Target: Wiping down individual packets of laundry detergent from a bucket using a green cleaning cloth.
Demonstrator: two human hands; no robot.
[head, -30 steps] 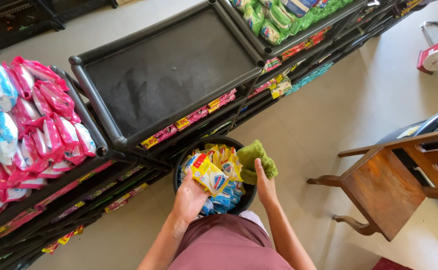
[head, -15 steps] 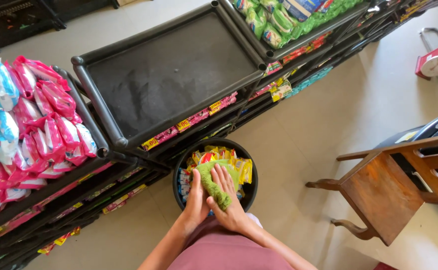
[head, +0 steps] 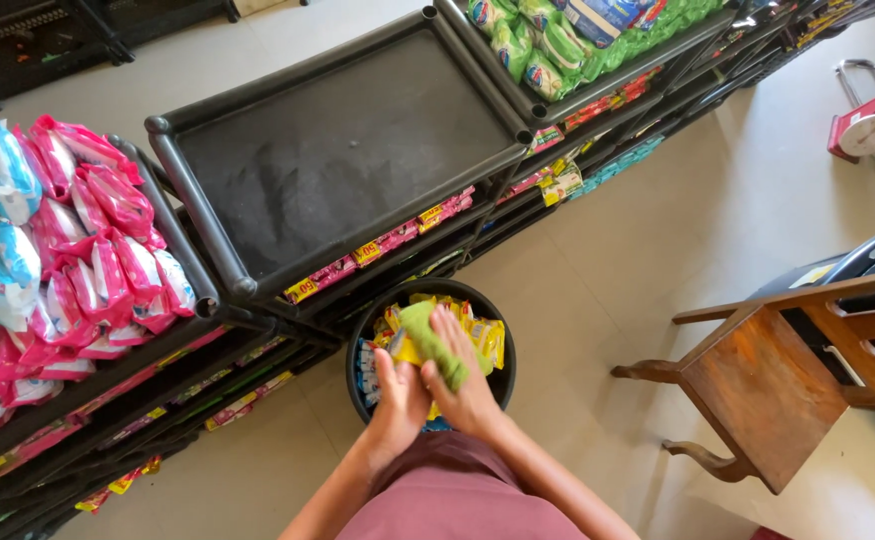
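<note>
A black round bucket (head: 357, 352) stands on the floor in front of me, filled with several yellow and blue snack packets (head: 486, 340). A green cloth (head: 426, 333) lies across the top of the packets. My right hand (head: 466, 385) lies flat over the cloth's near end, its fingers curled on it. My left hand (head: 396, 400) is pressed against the right one, thumb up. Its fingertips are tucked under the right hand, so I cannot see what they hold.
A black shelf rack stands behind the bucket, its top tray (head: 338, 170) bare. Pink and blue packets (head: 88, 250) fill the tray to the left, green packets (head: 558, 45) the one at the back right. A wooden chair (head: 768, 385) stands to the right, a red scale (head: 863, 130) beyond it.
My right hand brought the green cloth from the bucket's right rim to the middle, over the packets. My left hand let go of a yellow packet and moved against the right hand.
</note>
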